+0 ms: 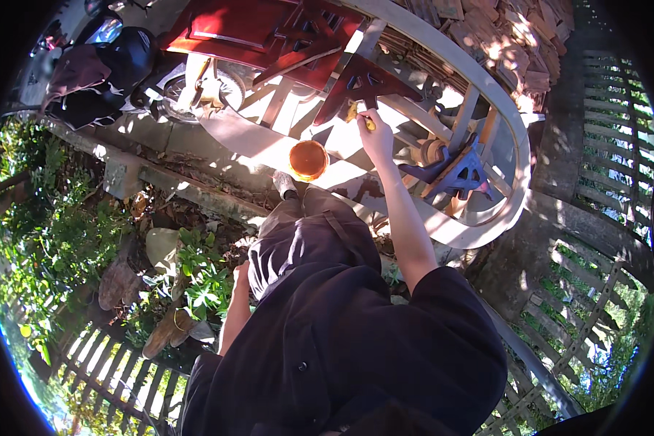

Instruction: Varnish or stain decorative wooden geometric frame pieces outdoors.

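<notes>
My right hand [376, 139] is closed round the yellow handle of a paintbrush [371, 124]. The brush head is at the near edge of a dark red, A-shaped wooden piece [363, 81] with cut-out openings; whether it touches the wood I cannot tell. Left of that hand, a round tub of orange-brown liquid [309, 159] stands on the pale curved frame [251, 139]. My left hand [242, 272] hangs low beside my left thigh, its fingers too small and partly hidden to read.
Glossy red wooden panels [229, 27] lie at the far side of the frame. A bluish-purple A-shaped piece [461, 178] rests at its right. Split wood [527, 58] is piled behind. A motorbike [123, 69] stands far left, plants [80, 232] grow nearer, and slatted fencing [618, 116] borders the right.
</notes>
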A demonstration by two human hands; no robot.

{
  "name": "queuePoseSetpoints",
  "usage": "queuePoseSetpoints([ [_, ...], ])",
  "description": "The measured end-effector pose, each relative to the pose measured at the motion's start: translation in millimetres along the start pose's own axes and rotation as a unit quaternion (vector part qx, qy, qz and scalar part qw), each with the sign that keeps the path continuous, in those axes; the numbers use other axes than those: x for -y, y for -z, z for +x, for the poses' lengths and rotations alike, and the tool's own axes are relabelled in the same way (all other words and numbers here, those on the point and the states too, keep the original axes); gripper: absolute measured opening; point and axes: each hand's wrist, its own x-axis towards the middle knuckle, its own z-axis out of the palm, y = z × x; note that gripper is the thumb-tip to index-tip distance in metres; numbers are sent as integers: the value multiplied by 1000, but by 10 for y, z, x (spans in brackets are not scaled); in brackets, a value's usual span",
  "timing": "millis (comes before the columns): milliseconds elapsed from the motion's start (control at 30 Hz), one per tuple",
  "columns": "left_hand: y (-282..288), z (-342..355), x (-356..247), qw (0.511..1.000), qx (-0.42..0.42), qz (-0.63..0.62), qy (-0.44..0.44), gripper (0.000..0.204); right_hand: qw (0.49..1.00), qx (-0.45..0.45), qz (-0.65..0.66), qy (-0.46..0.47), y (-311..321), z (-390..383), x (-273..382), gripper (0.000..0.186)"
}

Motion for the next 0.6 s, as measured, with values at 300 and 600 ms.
queuePoseSetpoints([
  [300, -588, -468, -2119, 962, -95, -35, -255, 34, 998, 19, 47, 40, -99, -34, -241, 17],
  [600, -1285, -1874, -4234, 860, -181, -35, -476, 27, 985, 149, 87, -24, -283, -156, -84, 20],
])
